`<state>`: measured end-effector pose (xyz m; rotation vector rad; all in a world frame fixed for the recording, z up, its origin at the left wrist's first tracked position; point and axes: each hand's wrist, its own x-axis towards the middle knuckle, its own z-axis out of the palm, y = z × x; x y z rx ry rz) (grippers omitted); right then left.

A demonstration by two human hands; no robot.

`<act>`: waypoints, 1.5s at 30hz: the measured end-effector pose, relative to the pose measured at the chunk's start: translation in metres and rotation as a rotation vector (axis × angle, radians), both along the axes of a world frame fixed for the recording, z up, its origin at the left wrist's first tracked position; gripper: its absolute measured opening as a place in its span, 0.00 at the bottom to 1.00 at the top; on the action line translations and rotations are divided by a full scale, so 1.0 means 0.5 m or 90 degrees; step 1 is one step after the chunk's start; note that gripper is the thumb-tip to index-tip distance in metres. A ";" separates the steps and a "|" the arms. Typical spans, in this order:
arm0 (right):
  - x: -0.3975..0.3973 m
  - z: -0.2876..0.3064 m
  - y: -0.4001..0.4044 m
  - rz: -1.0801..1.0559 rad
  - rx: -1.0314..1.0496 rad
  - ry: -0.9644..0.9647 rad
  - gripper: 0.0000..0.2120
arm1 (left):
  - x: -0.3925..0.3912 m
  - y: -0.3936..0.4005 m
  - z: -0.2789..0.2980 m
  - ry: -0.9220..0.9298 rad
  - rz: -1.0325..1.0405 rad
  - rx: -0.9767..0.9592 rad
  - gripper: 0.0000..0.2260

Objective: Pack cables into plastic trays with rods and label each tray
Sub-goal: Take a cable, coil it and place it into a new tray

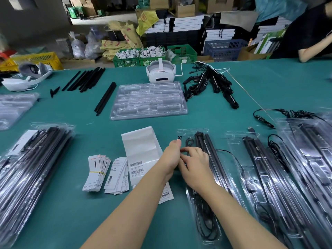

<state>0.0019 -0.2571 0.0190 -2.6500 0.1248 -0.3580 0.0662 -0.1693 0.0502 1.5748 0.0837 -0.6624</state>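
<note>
Both hands meet over narrow tray (203,177) near front of green table (71,212). Left hand (172,155) pinches thin black cable (186,141) at fingertips, near tray's top end. Right hand (195,166), fingers curled, pinches same cable. Black rods (206,146) lie in tray. Label sheet (143,155) just left. Empty clear tray (149,100) beyond, rods beside it.

The left hand (173,155) hides its fingers; tray stack (27,177) is cut off left.

An empty tray (149,100) lies behind the label sheet (143,153), rods (105,98) left of it.
</note>
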 end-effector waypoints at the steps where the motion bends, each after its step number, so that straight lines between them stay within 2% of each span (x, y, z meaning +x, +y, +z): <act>1: 0.000 -0.001 0.002 -0.002 -0.017 0.001 0.16 | -0.003 -0.001 0.001 -0.025 0.009 0.013 0.16; 3: -0.001 -0.001 0.004 -0.006 -0.038 0.010 0.16 | -0.007 -0.005 0.001 -0.074 0.031 0.049 0.10; 7: -0.002 -0.003 0.006 -0.015 -0.065 0.035 0.14 | -0.022 -0.006 -0.001 -0.165 0.051 0.130 0.08; 9: -0.004 -0.002 0.007 -0.019 -0.074 0.039 0.14 | -0.024 -0.002 0.004 -0.218 0.042 0.220 0.09; 12: -0.006 -0.001 0.011 -0.025 -0.084 0.026 0.14 | -0.016 0.015 0.019 -0.294 -0.037 0.336 0.13; 15: -0.005 -0.002 0.013 -0.030 -0.088 0.011 0.15 | -0.007 0.035 0.037 -0.313 -0.125 0.350 0.12; 19: -0.001 -0.005 0.017 -0.046 -0.094 0.007 0.18 | 0.008 0.050 0.056 -0.344 -0.218 0.410 0.16; 24: -0.001 -0.003 0.021 -0.046 -0.127 0.030 0.23 | 0.015 0.061 0.083 -0.381 -0.338 0.437 0.08; 28: -0.001 0.001 0.019 -0.028 -0.132 0.039 0.21 | 0.016 0.072 0.092 -0.379 -0.382 0.408 0.09; 35: -0.004 0.001 0.015 -0.046 -0.098 -0.020 0.09 | 0.006 0.076 0.077 -0.483 -0.334 0.421 0.03; 39: -0.006 0.001 0.014 -0.066 -0.022 -0.024 0.09 | -0.001 0.075 0.066 -0.509 -0.300 0.419 0.03; 45: -0.008 0.013 0.013 -0.079 0.052 -0.010 0.15 | 0.000 0.065 0.045 -0.583 -0.278 0.445 0.04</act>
